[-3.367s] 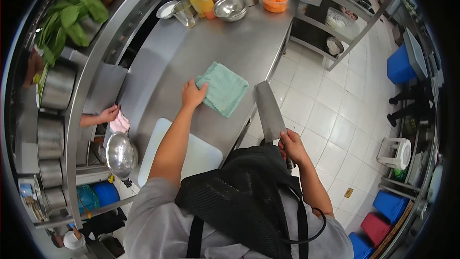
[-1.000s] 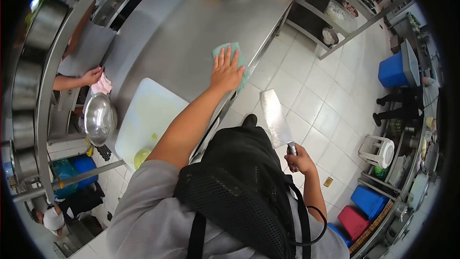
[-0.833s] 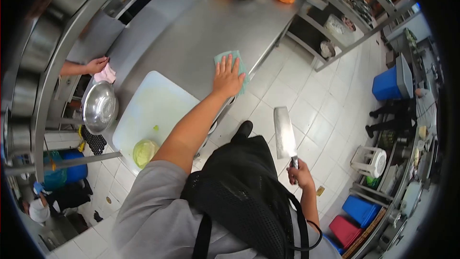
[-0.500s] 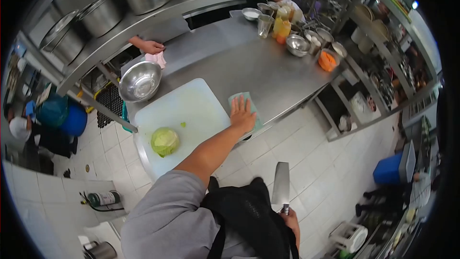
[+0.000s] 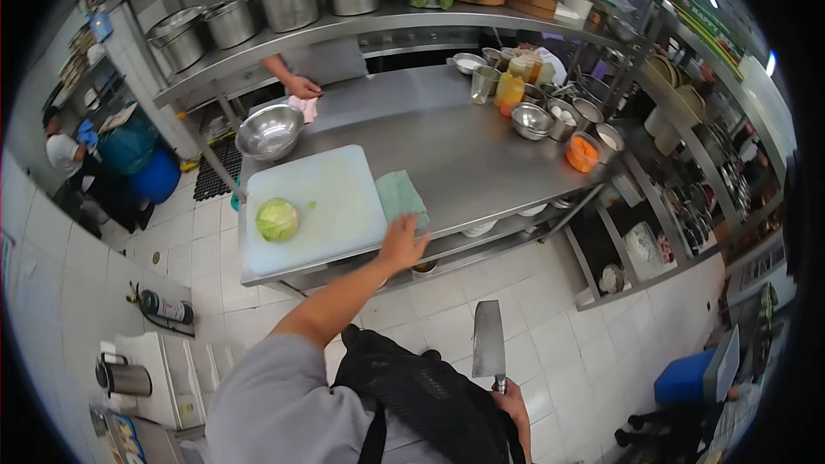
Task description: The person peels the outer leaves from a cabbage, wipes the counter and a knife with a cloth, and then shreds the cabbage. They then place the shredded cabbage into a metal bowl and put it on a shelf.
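Observation:
My left hand (image 5: 404,245) reaches out to the front edge of the steel table, fingers stretched, overlapping the near corner of a folded green cloth (image 5: 399,192). Beside the cloth lies a white cutting board (image 5: 344,174). On its left part sits a round, pale green cabbage (image 5: 277,220), with a small leaf scrap (image 5: 312,204) near it. Low at my right side, away from the table, my right hand (image 5: 510,400) grips a cleaver (image 5: 489,339) by its handle, blade pointing up in view.
A steel bowl (image 5: 270,132) stands behind the board. Across the table, another person's hand (image 5: 302,88) rests by a pink cloth (image 5: 304,108). Bowls, sauce bottles (image 5: 511,94) and a tub of orange pieces (image 5: 583,153) crowd the right end. Steel pots (image 5: 290,5) line the shelf above.
My left hand has drawn back from the middle of the green cloth to its near corner. The cleaver stays in my right hand. The camera view has shifted.

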`<act>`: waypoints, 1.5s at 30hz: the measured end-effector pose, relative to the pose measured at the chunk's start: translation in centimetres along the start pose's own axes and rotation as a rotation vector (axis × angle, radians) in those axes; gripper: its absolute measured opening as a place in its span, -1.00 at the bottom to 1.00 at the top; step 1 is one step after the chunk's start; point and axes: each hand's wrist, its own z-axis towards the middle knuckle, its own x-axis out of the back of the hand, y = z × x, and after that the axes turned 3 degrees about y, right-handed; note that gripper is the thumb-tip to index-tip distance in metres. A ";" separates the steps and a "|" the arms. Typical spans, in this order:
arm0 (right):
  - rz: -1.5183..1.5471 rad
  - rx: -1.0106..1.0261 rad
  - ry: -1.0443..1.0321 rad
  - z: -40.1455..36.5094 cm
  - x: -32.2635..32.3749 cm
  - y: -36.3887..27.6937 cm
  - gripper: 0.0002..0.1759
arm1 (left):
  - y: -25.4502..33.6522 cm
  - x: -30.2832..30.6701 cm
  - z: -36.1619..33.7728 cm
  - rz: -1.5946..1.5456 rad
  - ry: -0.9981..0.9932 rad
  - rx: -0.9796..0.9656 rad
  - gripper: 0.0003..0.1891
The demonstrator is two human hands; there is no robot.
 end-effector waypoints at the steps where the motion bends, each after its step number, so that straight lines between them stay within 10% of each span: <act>1: -0.011 0.010 -0.019 1.3 0.9 0.2 -0.74 | 1.2 0.5 -3.0 -0.124 -0.006 0.058 -0.27; 10: -0.170 0.281 -0.574 9.7 -4.8 -11.8 -0.76 | 0.7 7.0 -16.0 -1.268 -0.196 0.743 -0.41; 13: -0.284 0.352 -0.695 8.8 -9.9 -15.6 -0.75 | -1.7 9.9 -18.3 -1.566 -0.045 0.617 -0.62; 21: -0.289 0.341 -0.878 5.4 -22.1 -16.0 -0.77 | -8.1 17.3 -24.3 -1.267 0.300 0.741 -0.87; 32: -0.309 0.323 -0.795 1.0 -33.9 -15.4 -0.78 | -17.9 24.3 -30.4 -1.290 0.414 0.787 -0.86; 45: -0.015 0.579 -0.145 5.3 -27.4 -22.9 -0.83 | -22.9 27.9 -32.0 -1.388 0.654 0.836 -0.72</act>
